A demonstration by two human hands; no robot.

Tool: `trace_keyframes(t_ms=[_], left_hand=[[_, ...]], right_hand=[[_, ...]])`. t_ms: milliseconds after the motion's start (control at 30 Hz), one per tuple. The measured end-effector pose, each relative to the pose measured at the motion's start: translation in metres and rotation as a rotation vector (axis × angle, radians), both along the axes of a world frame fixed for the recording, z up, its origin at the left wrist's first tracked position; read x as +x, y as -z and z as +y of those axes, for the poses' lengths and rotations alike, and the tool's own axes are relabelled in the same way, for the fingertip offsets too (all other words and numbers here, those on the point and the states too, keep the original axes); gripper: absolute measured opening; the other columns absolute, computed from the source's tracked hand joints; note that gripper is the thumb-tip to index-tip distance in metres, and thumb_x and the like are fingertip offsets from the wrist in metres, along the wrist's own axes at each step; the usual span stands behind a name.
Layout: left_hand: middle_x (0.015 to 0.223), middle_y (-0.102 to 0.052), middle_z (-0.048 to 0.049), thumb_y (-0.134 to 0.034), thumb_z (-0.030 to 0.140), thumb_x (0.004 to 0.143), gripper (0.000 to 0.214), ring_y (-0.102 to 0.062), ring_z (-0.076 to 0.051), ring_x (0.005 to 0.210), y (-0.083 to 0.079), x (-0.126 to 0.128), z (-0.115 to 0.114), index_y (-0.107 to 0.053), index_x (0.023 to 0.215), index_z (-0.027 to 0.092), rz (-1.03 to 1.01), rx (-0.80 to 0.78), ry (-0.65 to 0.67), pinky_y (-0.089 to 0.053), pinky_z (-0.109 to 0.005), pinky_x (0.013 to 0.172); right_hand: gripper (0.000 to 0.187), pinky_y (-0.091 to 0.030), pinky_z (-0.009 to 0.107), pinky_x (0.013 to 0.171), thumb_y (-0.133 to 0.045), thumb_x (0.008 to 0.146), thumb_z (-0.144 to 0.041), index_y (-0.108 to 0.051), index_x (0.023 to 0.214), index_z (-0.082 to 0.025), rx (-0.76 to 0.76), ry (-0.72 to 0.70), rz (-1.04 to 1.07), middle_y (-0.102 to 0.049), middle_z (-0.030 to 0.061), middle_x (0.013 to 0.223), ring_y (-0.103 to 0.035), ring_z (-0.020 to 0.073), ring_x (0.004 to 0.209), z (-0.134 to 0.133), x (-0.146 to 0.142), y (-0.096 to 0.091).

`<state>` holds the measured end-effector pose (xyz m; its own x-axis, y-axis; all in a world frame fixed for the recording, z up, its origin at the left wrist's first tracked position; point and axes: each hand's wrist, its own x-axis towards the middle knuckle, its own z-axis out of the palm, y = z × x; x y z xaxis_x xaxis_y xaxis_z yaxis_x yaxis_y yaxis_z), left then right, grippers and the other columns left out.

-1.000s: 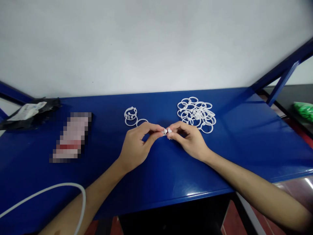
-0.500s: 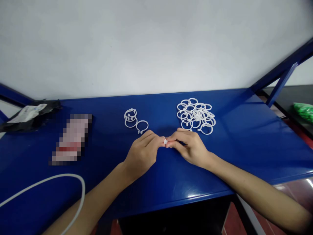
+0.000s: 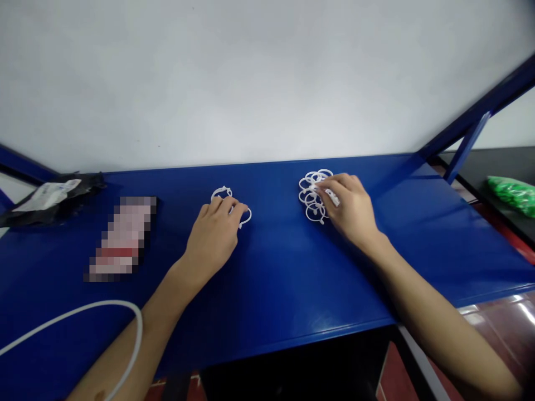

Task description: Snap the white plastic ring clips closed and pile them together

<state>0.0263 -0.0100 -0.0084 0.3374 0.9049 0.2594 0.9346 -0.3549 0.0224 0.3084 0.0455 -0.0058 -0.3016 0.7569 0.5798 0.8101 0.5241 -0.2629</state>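
My left hand (image 3: 215, 225) is over the small group of white open plastic rings (image 3: 221, 191) at mid-table. Its fingers are curled downward and close together, and their tips are hidden, so what they hold cannot be made out. One white ring shows beyond its index finger. Over at the larger heap of white plastic rings (image 3: 311, 197), my right hand (image 3: 349, 206) pinches a white ring between thumb and fingers at the pile's upper part. That hand covers the heap's right side. The rings have small knobs at their ends.
The blue table (image 3: 271, 278) meets a pale wall at the back. A black plastic packet with a white label (image 3: 45, 195) and a blurred-out flat item (image 3: 125, 236) lie left. A white cable (image 3: 104, 303) loops over my left forearm. A green bag (image 3: 514, 195) sits far right.
My hands, earlier pinched together around a small white piece at the centre, have parted. The left moved left onto the small group, the right moved up and right onto the heap.
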Motion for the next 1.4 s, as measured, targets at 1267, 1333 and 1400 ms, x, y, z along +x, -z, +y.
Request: trace_keyframes(t_ms=[1267, 1333, 1400], left_hand=[[0.080, -0.068, 0.0014, -0.053, 0.013, 0.095, 0.012, -0.063, -0.010, 0.072, 0.002, 0.036, -0.023, -0.062, 0.092, 0.018, -0.622, 0.015, 0.286, -0.051, -0.021, 0.068], [0.077, -0.067, 0.0002, -0.052, 0.007, 0.094, 0.013, -0.061, -0.011, 0.070, 0.007, 0.038, -0.025, -0.061, 0.092, 0.016, -0.580, 0.111, 0.340, -0.051, -0.022, 0.068], [0.076, -0.067, -0.0015, -0.052, 0.003, 0.092, 0.014, -0.060, -0.013, 0.070, 0.011, 0.039, -0.026, -0.060, 0.091, 0.015, -0.529, 0.194, 0.383, -0.052, -0.025, 0.068]], right_hand=[[0.011, -0.050, 0.024, 0.072, -0.053, 0.099, -0.021, -0.062, 0.095, -0.017, -0.428, -0.593, 0.402, -0.068, 0.0028, 0.088, -0.063, 0.0121, 0.080, -0.052, -0.044, 0.013], [0.014, -0.050, 0.026, 0.072, -0.049, 0.100, -0.020, -0.061, 0.095, -0.017, -0.396, -0.610, 0.340, -0.068, 0.0036, 0.087, -0.060, 0.0130, 0.077, -0.055, -0.043, 0.012], [0.016, -0.049, 0.027, 0.070, -0.047, 0.101, -0.020, -0.061, 0.094, -0.017, -0.365, -0.624, 0.272, -0.068, 0.0042, 0.086, -0.057, 0.0138, 0.074, -0.057, -0.042, 0.010]])
